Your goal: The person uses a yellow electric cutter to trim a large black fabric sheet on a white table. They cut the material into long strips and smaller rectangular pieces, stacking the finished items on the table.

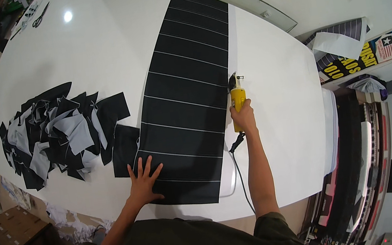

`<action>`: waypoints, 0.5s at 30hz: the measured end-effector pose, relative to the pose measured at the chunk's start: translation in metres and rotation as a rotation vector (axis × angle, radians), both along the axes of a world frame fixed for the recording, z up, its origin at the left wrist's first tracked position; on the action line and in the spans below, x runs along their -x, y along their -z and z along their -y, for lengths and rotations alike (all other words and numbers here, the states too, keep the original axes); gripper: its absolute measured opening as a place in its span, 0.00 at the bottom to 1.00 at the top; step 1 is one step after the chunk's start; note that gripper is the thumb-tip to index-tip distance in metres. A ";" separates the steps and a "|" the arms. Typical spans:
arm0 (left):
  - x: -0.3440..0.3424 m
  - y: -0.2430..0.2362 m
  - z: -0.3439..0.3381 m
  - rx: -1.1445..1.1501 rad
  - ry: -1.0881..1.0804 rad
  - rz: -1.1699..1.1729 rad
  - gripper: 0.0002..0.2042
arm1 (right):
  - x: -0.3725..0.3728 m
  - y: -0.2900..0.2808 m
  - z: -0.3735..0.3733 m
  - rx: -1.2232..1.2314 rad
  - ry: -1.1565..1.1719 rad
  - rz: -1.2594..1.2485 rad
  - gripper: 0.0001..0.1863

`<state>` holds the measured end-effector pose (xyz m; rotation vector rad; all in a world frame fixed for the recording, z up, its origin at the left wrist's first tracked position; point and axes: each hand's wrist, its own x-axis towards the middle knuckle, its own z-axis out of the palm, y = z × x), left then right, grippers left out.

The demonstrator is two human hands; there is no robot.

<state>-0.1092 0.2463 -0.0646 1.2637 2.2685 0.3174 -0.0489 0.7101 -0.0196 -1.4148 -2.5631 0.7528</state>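
A long strip of black fabric with thin pale lines across it lies on the white table. My left hand rests spread on the strip's near left edge, fingers apart. In my right hand is a yellow electric fabric cutter, its head against the strip's right edge. A dark power cord runs from its rear end toward me over the table's near edge. A white strip lies along the far right edge of the black fabric.
A heap of black and grey fabric pieces spreads left of the strip. Scissors lie at the table's far left. A cardboard box stands on the floor at lower left. Fabric rolls are stacked at right.
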 end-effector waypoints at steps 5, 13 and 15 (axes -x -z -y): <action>0.002 -0.002 -0.003 0.023 -0.005 0.019 0.66 | 0.037 0.005 -0.042 -0.037 -0.011 -0.001 0.30; 0.005 -0.008 -0.007 0.060 -0.013 0.060 0.64 | 0.095 0.003 -0.099 -0.033 -0.008 0.000 0.32; 0.006 -0.009 -0.008 0.070 -0.012 0.068 0.63 | 0.106 0.008 -0.116 -0.044 -0.019 -0.012 0.33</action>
